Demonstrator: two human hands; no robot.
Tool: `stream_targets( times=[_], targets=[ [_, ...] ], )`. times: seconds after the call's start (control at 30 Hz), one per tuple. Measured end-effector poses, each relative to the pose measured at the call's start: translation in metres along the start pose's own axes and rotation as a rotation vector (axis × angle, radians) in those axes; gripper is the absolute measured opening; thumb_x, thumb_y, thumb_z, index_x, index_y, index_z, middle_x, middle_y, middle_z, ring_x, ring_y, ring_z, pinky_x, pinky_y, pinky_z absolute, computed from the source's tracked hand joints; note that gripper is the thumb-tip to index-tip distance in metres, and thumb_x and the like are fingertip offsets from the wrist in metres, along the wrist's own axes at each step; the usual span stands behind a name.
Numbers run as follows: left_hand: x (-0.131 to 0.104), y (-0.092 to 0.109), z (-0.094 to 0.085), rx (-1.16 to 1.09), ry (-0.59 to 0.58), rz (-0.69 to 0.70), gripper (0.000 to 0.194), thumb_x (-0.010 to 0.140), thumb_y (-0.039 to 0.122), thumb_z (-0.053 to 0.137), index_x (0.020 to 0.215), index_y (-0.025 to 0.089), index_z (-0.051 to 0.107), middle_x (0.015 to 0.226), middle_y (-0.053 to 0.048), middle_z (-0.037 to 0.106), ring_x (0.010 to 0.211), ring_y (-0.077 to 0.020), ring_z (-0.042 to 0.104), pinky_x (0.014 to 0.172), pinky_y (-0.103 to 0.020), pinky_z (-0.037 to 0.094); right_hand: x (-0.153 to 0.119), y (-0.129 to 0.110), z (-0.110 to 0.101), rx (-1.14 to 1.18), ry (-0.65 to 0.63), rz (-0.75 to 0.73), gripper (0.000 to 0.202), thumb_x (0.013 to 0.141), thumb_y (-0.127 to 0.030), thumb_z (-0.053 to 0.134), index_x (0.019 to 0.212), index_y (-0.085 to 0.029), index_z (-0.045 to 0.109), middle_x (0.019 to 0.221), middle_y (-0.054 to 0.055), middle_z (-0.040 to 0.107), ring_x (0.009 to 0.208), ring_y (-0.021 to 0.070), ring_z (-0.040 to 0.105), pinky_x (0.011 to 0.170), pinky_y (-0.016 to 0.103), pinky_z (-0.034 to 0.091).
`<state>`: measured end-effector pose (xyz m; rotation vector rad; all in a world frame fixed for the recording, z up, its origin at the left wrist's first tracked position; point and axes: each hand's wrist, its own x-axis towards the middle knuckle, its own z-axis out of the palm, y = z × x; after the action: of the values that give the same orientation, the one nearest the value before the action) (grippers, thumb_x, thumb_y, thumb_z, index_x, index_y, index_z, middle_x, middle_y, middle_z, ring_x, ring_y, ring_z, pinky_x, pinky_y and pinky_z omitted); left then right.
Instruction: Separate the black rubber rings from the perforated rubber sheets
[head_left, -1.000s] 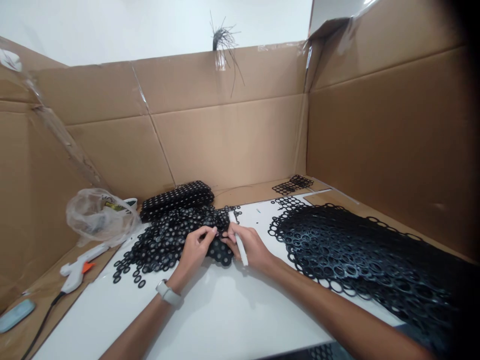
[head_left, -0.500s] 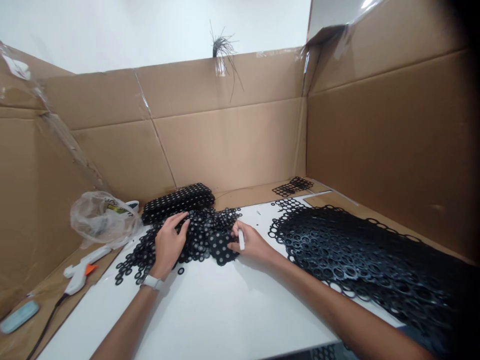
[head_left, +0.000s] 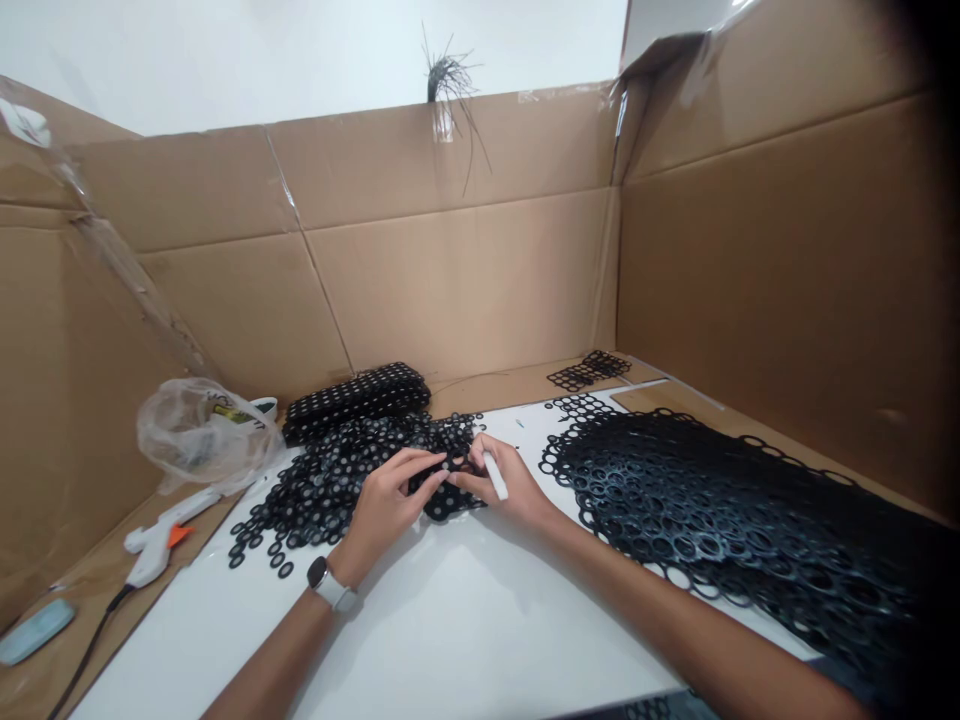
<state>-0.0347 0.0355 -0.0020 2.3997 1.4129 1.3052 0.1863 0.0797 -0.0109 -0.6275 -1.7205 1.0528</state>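
Note:
My left hand (head_left: 396, 495), with a watch on its wrist, reaches to the edge of a small black perforated piece (head_left: 442, 508). Its thumb and fingers close in a pinch, but whatever lies between the tips is too small to make out. Fingertip to fingertip with it, my right hand (head_left: 508, 482) grips a slim white pen-like stick (head_left: 495, 476) that slants up between thumb and fingers. Behind and left of both hands spreads a pile of small black rings (head_left: 322, 490). The fingers partly cover the perforated piece.
A stack of black perforated sheets (head_left: 360, 398) lies behind the ring pile. Large black ring mesh (head_left: 697, 500) fills the right side of the white board (head_left: 450, 620). At left are a plastic bag (head_left: 195, 435), a glue gun (head_left: 154, 550) and cardboard walls (head_left: 465, 270).
My left hand has moved right from the ring pile to meet my right hand, its fingers closing into a pinch. The white stick has tilted slightly.

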Motion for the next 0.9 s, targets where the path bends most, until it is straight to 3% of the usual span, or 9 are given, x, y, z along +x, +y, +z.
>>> stream_targets(
  times=[0.23,0.4,0.57,0.73,0.9],
  targets=[
    [-0.002,0.003,0.000,0.092,0.001,0.037,0.028,0.107,0.041,0.061,0.123,0.028,0.080,0.117,-0.006,0.078,0.092,-0.0199,0.074,0.069,-0.030,0.058,-0.005,-0.008,0.008,-0.098,0.029,0.011,0.037,0.088,-0.040,0.071,0.081,-0.022,0.040,0.075,-0.002,0.053,0.070,0.0145,0.043,0.067,0.025,0.035],
    [-0.004,0.008,0.001,0.138,-0.003,0.061,0.027,0.108,0.037,0.056,0.116,0.026,0.079,0.113,-0.006,0.079,0.090,-0.0192,0.075,0.068,-0.029,0.055,-0.009,-0.011,0.011,-0.125,0.048,-0.018,0.036,0.092,-0.041,0.068,0.080,-0.021,0.041,0.075,-0.002,0.053,0.070,0.0146,0.044,0.067,0.026,0.036],
    [0.002,0.005,0.002,0.036,0.064,-0.060,0.031,0.108,0.039,0.054,0.095,0.022,0.077,0.092,-0.004,0.078,0.077,-0.0181,0.069,0.071,-0.030,0.051,-0.010,-0.015,0.018,-0.124,0.046,-0.018,0.037,0.092,-0.040,0.069,0.080,-0.021,0.040,0.077,-0.001,0.055,0.071,0.0149,0.046,0.067,0.026,0.037],
    [0.008,-0.015,-0.004,-0.115,0.185,-0.280,0.033,0.104,0.047,0.058,0.094,0.021,0.077,0.097,-0.004,0.080,0.088,-0.0227,0.073,0.079,-0.032,0.053,-0.010,-0.019,0.023,-0.121,0.047,0.027,0.035,0.091,-0.039,0.068,0.081,-0.021,0.039,0.076,-0.001,0.053,0.073,0.0159,0.050,0.068,0.027,0.038],
    [0.008,-0.055,-0.034,0.144,0.394,-0.333,0.037,0.106,0.049,0.053,0.104,0.021,0.079,0.108,-0.006,0.081,0.099,-0.0263,0.074,0.088,-0.035,0.053,-0.010,-0.017,0.013,-0.130,-0.028,0.099,0.035,0.090,-0.041,0.070,0.083,-0.021,0.043,0.077,-0.001,0.053,0.072,0.0149,0.047,0.067,0.027,0.038]
  ],
)
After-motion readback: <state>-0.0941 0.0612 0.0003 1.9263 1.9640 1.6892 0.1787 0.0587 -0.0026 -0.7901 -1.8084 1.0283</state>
